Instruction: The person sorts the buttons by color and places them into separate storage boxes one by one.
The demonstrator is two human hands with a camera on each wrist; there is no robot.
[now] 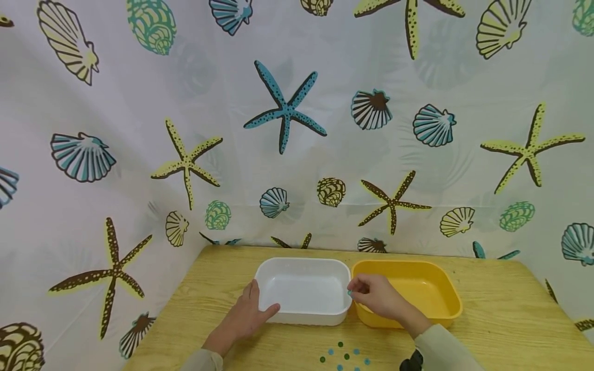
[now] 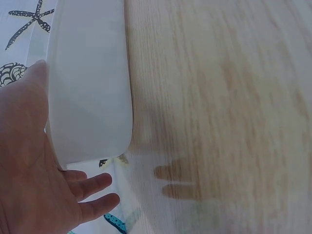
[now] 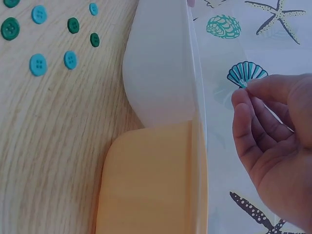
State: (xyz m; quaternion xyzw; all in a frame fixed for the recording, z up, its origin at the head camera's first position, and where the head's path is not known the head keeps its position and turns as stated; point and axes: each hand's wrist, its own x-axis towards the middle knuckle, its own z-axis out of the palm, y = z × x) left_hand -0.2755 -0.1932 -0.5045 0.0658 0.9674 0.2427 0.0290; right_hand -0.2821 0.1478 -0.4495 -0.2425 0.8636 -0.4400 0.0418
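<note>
My right hand (image 1: 377, 296) pinches a small blue-green button (image 1: 349, 292) between thumb and fingertips. It is over the place where the white tub (image 1: 306, 318) and the yellow tub (image 1: 447, 288) meet side by side. In the right wrist view the same pinch shows high above the rims, the button mostly hidden by the fingertips. At the near left corner of the white tub rests my left hand (image 1: 246, 312), thumb by the front rim and fingers along the left side. The left wrist view shows its fingers (image 2: 92, 187) extended past the tub's end.
Several loose buttons, blue (image 3: 38, 64) and green (image 3: 9, 29), lie on the wooden table (image 1: 501, 309) in front of the tubs. Behind and at both sides hangs a white curtain (image 1: 325, 154) printed with shells and starfish. Something black (image 1: 412, 360) is by the right sleeve.
</note>
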